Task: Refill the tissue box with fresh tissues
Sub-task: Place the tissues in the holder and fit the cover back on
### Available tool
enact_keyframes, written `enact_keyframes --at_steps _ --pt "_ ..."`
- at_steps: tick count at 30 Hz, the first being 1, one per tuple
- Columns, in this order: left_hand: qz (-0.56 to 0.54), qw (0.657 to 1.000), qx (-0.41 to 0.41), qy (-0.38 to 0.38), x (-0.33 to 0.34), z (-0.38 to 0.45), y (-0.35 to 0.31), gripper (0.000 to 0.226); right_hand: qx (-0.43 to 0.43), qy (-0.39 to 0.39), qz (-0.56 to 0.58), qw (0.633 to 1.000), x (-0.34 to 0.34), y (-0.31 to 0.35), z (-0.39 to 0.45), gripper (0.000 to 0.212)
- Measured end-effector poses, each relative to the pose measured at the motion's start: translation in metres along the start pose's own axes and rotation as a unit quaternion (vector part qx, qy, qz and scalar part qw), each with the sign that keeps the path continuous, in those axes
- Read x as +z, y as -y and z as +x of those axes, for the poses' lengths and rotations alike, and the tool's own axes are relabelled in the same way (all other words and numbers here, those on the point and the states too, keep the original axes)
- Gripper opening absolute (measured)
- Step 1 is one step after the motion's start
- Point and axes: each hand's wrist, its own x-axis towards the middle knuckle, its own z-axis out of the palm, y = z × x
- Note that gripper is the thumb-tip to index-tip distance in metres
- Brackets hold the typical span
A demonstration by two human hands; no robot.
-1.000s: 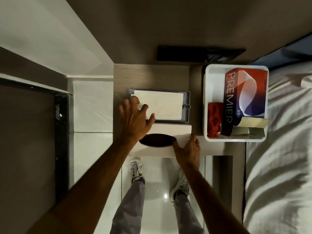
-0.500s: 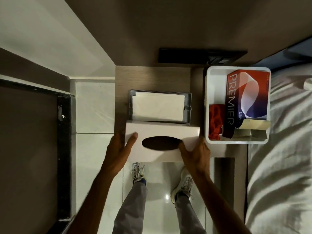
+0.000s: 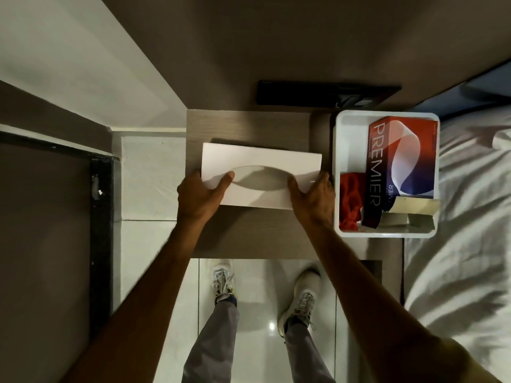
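A white tissue box cover [image 3: 262, 164] with an oval slot in its top sits over the spot where the tissue-filled base stood; only a dark sliver of the base shows at its far edge. My left hand [image 3: 200, 196] grips the cover's left end, thumb near the slot. My right hand [image 3: 312, 196] grips its right end. Pale tissue shows through the slot. All of this rests on a small wooden bedside table [image 3: 249, 125].
A white plastic bin [image 3: 338, 172] on the table's right holds a red and blue "PREMIER" tissue pack [image 3: 401, 161], a red cloth [image 3: 349, 200] and torn cardboard. A bed with white sheets [image 3: 464, 217] lies right. A dark panel [image 3: 318, 92] is on the wall behind.
Both hands took the cover by its ends and carried it away from the table's near edge, onto the open base with the tissues, which is now covered.
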Motion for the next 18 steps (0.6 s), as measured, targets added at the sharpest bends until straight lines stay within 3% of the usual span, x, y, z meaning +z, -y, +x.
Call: enact_keyframes --at_steps 12,18 --pt "0.034 0.999 -0.012 0.012 0.012 0.006 -0.006 0.065 0.006 0.021 0.011 1.0 0.007 -0.004 0.024 0.081" --pt "0.026 0.999 -0.004 0.023 0.011 0.006 -0.009 0.059 0.048 0.03 0.053 0.997 0.005 -0.004 0.034 0.093"
